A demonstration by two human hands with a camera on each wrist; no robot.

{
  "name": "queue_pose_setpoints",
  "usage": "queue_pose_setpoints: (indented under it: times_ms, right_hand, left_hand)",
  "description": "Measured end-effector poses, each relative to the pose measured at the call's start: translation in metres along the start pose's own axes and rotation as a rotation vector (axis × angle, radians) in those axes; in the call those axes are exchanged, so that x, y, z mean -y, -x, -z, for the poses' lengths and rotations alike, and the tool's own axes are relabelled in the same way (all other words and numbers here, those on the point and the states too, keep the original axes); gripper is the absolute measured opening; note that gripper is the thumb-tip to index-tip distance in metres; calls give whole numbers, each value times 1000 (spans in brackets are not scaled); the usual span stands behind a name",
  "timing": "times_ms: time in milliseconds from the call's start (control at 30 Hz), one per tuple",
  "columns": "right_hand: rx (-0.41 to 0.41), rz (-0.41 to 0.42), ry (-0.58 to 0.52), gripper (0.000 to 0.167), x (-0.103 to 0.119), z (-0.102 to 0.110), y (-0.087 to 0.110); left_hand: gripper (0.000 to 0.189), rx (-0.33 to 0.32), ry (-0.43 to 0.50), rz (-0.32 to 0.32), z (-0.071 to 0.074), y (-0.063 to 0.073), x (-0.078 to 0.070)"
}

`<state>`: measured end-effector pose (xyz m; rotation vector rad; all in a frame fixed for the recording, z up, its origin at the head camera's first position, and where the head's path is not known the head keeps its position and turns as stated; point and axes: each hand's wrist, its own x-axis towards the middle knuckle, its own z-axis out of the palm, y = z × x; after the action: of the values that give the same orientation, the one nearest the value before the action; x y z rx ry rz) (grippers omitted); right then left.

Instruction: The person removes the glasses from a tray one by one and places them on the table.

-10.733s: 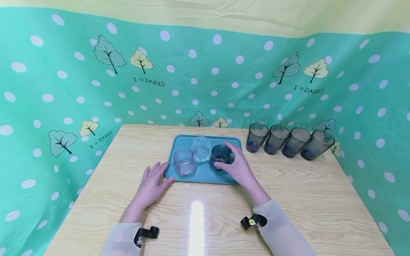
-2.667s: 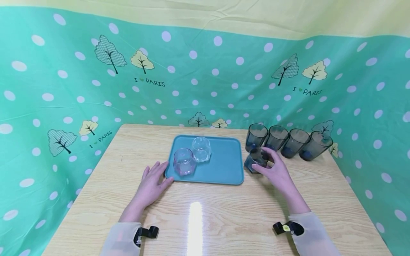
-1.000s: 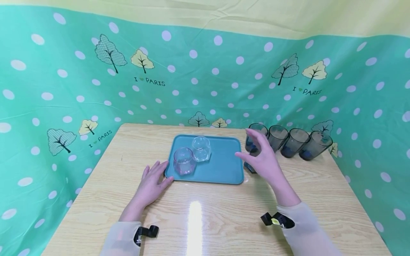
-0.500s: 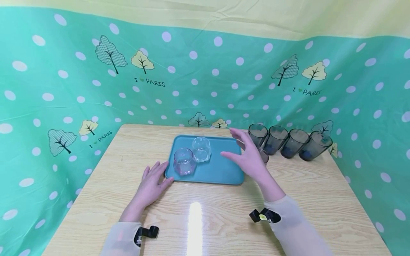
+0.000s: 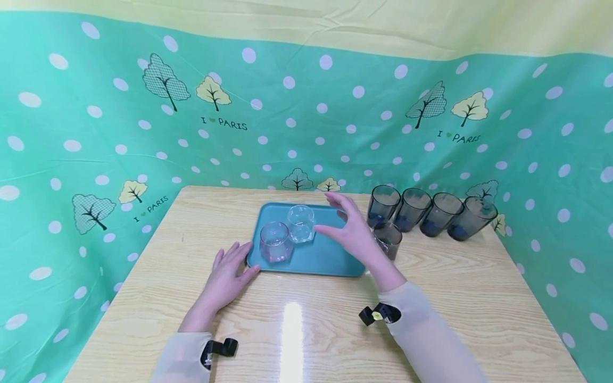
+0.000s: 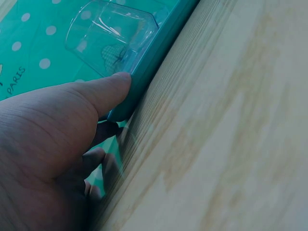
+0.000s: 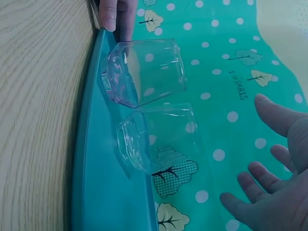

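A blue tray [image 5: 325,260] bears a pinkish glass [image 5: 276,243] at its left and a clear glass [image 5: 301,226] just behind and to the right. My left hand [image 5: 226,279] touches the tray's front left corner; in the left wrist view its thumb [image 6: 108,91] lies on the rim. Over the tray's right half hovers my right hand [image 5: 356,239], thumb and fingers spread, holding nothing. The right wrist view shows those fingers apart from the clear glass [image 7: 159,137]. Just right of the tray stands a short dark glass [image 5: 389,242], partly hidden by the right hand and wrist.
Several tall dark tumblers [image 5: 411,210] stand in a row at the back right of the wooden table [image 5: 230,340]. The short dark glass is just in front of the leftmost ones. A patterned green curtain [image 5: 287,106] hangs behind and at the sides.
The short dark glass went from the tray to the table at its right, where the right hand released it. That hand then moved left toward the clear glass. The left hand stayed put.
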<state>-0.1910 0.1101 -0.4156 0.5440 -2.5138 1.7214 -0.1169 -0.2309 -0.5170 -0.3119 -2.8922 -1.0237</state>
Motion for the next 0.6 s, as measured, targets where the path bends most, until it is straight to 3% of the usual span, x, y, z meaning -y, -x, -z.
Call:
queue_pose_setpoints:
  times_ms: [600]
  right_hand:
    - [54,-45,-1,89,-13,-27,-18]
  left_hand:
    - [74,0,-11,1,-1,0,2]
